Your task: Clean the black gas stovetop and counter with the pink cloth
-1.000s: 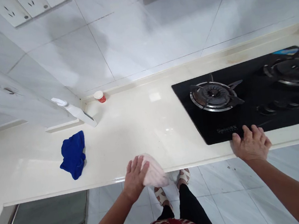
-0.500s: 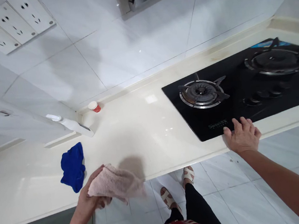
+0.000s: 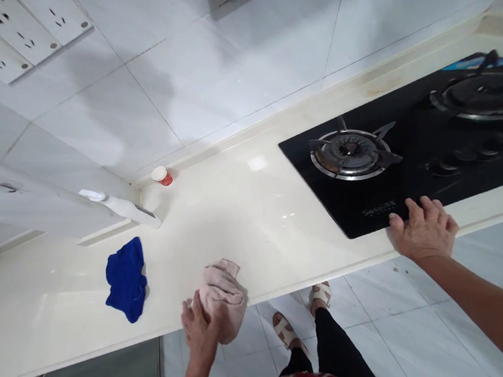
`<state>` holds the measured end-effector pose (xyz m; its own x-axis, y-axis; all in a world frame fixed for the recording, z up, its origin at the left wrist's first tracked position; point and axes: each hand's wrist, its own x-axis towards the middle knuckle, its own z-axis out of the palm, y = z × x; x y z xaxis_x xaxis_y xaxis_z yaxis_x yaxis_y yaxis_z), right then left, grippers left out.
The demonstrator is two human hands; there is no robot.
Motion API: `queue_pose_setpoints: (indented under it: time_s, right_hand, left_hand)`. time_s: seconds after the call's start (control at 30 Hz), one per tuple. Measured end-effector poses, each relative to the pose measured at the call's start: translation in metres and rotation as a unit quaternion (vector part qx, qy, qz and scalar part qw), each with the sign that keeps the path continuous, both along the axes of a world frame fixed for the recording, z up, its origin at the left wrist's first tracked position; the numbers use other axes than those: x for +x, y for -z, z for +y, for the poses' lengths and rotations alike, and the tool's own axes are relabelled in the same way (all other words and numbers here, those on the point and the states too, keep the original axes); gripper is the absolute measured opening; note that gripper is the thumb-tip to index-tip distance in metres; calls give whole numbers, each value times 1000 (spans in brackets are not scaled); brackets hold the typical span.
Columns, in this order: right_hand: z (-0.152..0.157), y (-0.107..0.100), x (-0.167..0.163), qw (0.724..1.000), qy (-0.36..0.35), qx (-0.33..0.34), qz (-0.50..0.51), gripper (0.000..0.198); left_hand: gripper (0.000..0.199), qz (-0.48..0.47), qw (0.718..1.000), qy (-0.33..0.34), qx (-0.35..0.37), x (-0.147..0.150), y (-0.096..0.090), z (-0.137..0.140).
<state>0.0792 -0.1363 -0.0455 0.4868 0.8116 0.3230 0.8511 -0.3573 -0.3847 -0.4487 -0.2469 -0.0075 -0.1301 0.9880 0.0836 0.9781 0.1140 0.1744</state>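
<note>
A pale pink cloth (image 3: 224, 293) lies bunched at the front edge of the counter, part of it drooping over the edge. My left hand (image 3: 202, 329) grips its left side, with the thumb against the folds and the fingers partly curled. My right hand (image 3: 424, 231) rests palm down on the counter edge, fingers spread, fingertips touching the front rim of the black gas stove (image 3: 371, 195). It holds nothing. To the left of the pink cloth, a crumpled blue cloth (image 3: 126, 280) lies on the counter.
A red and white paper cup (image 3: 161, 175) stands in the back corner of the cream counter (image 3: 254, 212). Nearby, a white long-handled device (image 3: 120, 207) leans against the left wall. Metal pan supports (image 3: 350, 152) rise from the stove. Wall sockets (image 3: 21, 33) are at upper left.
My left hand has moved right and turned, bringing the pink cloth down from above onto the counter edge. My right hand stays at the stove's front rim. The view has shifted slightly.
</note>
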Motion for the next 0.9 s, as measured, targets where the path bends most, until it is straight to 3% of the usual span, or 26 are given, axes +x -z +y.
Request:
queue_pose_setpoints:
  time_s: [0.1, 0.17, 0.27, 0.37, 0.5, 0.57, 0.63, 0.7, 0.77, 0.9]
  right_hand:
    - [0, -3, 0, 1000, -10, -15, 10, 66]
    - [1, -1, 2, 1000, -7, -18, 10, 66]
    - [4, 4, 5, 1000, 6, -10, -2, 64]
    - [5, 9, 6, 1000, 15, -11, -13, 63]
    - [3, 9, 6, 1000, 12, -11, -18, 61]
    - [2, 8, 6, 1000, 12, -10, -21, 61]
    - [2, 9, 7, 1000, 10, -8, -22, 62]
    - [2, 10, 8, 1000, 5, -6, -23, 62]
    - [3, 11, 8, 1000, 7, -3, -23, 62]
    - [4, 11, 8, 1000, 7, 4, -18, 67]
  left_hand:
    - [74, -45, 981, -186, 8, 36, 5, 22]
    - [71, -51, 983, -175, 13, 63, 1, 39]
    - [68, -26, 999, -27, 17, 101, -9, 60]
    - [73, -25, 994, 105, -1, 150, -13, 72]
    - [90, -38, 957, 284, -49, 239, -8, 81]
    - [74, -46, 921, 378, -82, 279, -6, 87]
    - [57, -56, 901, 422, -85, 304, -6, 92]
    - [51, -62, 893, 440, -75, 308, -8, 92]
    - [51, -63, 897, 433, -59, 290, -10, 88]
    - [47, -55, 946, 318, -16, 203, -17, 88]
